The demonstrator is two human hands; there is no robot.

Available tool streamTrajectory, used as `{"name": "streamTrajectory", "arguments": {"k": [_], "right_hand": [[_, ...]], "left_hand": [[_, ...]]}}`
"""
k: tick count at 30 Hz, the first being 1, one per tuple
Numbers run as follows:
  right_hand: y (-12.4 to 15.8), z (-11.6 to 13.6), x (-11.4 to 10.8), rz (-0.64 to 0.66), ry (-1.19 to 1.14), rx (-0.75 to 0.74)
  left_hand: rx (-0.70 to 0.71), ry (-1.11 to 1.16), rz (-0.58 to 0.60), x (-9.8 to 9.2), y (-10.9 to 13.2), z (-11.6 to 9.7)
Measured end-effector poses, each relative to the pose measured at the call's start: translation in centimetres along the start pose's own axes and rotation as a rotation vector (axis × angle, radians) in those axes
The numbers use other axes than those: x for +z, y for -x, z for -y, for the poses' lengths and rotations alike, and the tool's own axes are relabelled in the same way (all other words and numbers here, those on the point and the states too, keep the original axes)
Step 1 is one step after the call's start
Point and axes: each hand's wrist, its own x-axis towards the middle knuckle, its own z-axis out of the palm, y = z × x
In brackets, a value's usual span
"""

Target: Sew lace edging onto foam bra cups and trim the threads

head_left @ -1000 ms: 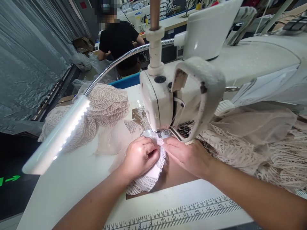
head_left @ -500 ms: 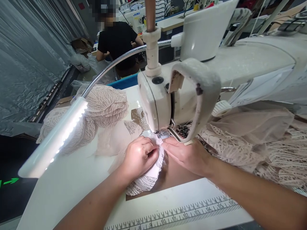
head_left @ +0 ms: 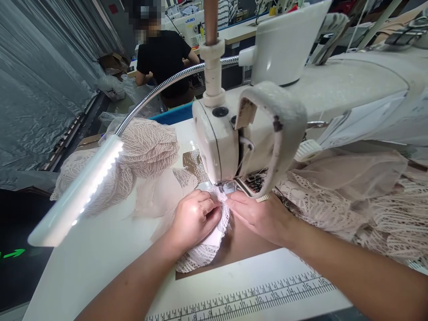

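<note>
While the take-up lever [head_left: 247,141] reappears, the left hand [head_left: 197,216] pinches lace [head_left: 202,257] the flat right hand [head_left: 264,216] touches; "JUKI" marks another sewing machine [head_left: 187,27].

The brand JUKI is printed in blue on the white sewing machine [head_left: 189,27] in the background; a smaller yellowish mark beneath it cannot be made out. On the table's near edge, two rows of figures are borne by a printed ruler [head_left: 240,301]: in the lower row, larger numbers are seen, with 10, 12, 13, 14, 15 and 16 read from left to right; in the upper row, small digits are packed closely, 7, 8 and 9 among them. A lit green arrow [head_left: 14,253], pointed right, is shown against the dark area at the far left.
</note>
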Motion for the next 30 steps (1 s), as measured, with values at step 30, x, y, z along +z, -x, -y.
{"name": "streamTrajectory", "arguments": {"k": [30], "right_hand": [[0.7,1.9,-2.3,0.17,-0.346,-0.086]], "left_hand": [[-0.582,-0.29,0.289,-8.2,2.8,-0.8]]}}
